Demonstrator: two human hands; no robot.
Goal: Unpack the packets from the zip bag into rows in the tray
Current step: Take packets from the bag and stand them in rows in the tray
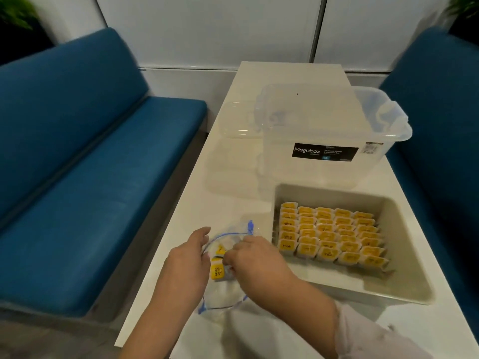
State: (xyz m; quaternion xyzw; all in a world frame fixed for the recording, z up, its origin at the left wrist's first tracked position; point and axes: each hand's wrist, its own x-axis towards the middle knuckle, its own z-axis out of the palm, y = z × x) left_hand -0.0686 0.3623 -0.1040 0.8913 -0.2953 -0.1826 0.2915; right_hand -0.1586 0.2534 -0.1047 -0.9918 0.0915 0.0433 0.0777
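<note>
Head view: nearest, a clear zip bag (223, 294) with a blue seal lies on the white worktop (181, 216). The left hand (186, 263) grips the bag's left edge with curled fingers, holding its mouth open. The right hand (255, 257) reaches into the mouth, fingers curled down among the yellow packets (217, 270) left inside; whether it has hold of one I cannot tell. Just right of the bag sits the beige tray (404, 288), where yellow packets in rows (329, 235) stand upright. Beyond the tray stands a clear storage box (326, 141) labelled Megabox, with clear lids (233, 167) flat to its left.
</note>
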